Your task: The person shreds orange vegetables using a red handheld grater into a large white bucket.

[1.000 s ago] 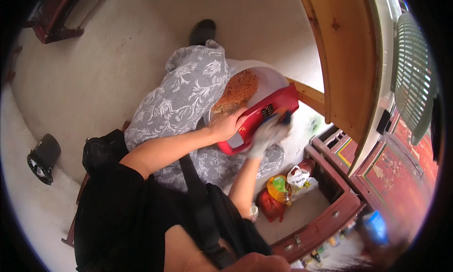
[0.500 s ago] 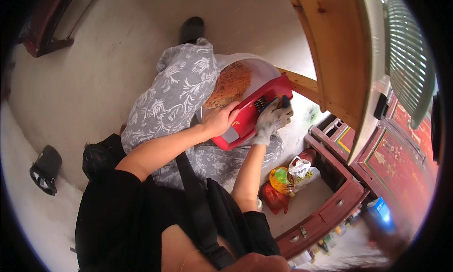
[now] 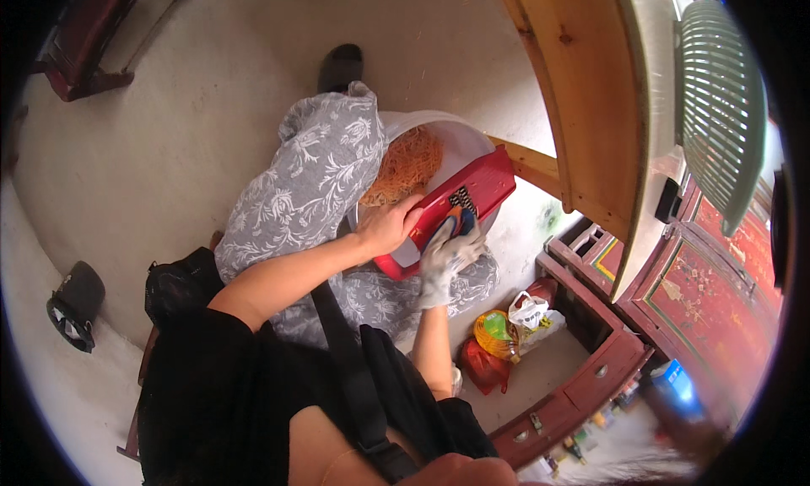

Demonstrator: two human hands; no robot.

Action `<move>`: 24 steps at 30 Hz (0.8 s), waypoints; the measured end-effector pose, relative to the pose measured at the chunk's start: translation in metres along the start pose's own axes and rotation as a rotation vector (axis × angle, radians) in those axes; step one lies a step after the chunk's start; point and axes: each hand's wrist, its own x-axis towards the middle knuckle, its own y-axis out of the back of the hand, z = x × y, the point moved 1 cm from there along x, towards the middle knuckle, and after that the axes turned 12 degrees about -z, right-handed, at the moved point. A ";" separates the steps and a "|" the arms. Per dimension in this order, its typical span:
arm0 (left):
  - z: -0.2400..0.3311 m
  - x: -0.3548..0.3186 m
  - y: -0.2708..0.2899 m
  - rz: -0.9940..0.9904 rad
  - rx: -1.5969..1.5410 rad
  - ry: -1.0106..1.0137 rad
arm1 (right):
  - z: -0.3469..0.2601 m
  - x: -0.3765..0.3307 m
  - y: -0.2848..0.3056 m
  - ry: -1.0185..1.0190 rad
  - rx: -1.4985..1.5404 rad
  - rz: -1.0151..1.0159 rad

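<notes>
A red grater [image 3: 489,178] with a dark metal grating plate slants across the mouth of a white bucket [image 3: 456,132]. My bare left hand [image 3: 386,226] grips the grater's near-left edge, thumb on its upper side. On my right hand [image 3: 451,254] is a pale grey work glove with dark blue fingertips. Its fingers are closed and pressed on the grater, just below the metal plate; a bit of orange shows at them, apparently a piece of carrot [image 3: 456,213], mostly hidden. Inside the bucket lies a heap of orange shreds [image 3: 409,170].
My legs in grey floral trousers [image 3: 295,165] straddle the bucket. A wooden table [image 3: 591,89] rises at the right, with a green plastic basket [image 3: 721,106] beside it. An open red cabinet frame [image 3: 582,393] and plastic bags [image 3: 485,368] stand at lower right. A dark slipper [image 3: 76,305] lies left.
My right hand has slid down the grater toward me and left, uncovering more of the metal plate. My left hand keeps its hold; the grater has shifted slightly with the view.
</notes>
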 end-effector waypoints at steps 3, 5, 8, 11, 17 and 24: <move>0.002 0.001 -0.005 0.021 -0.037 -0.078 | 0.012 0.025 -0.004 -0.117 -0.092 0.121; -0.004 -0.001 -0.004 0.009 -0.037 -0.026 | 0.018 0.069 -0.008 -0.317 -0.075 0.017; -0.018 0.006 -0.013 0.094 0.045 -0.081 | 0.014 0.075 -0.005 -0.381 -0.040 -0.048; -0.018 0.007 -0.010 0.109 0.071 -0.091 | -0.009 0.006 -0.007 -0.245 -0.009 -0.036; -0.016 0.006 -0.018 0.155 0.044 -0.170 | 0.028 0.076 -0.009 -0.201 -0.088 -0.072; -0.009 0.009 -0.007 0.046 0.068 -0.072 | -0.020 0.012 -0.001 -0.078 -0.095 0.115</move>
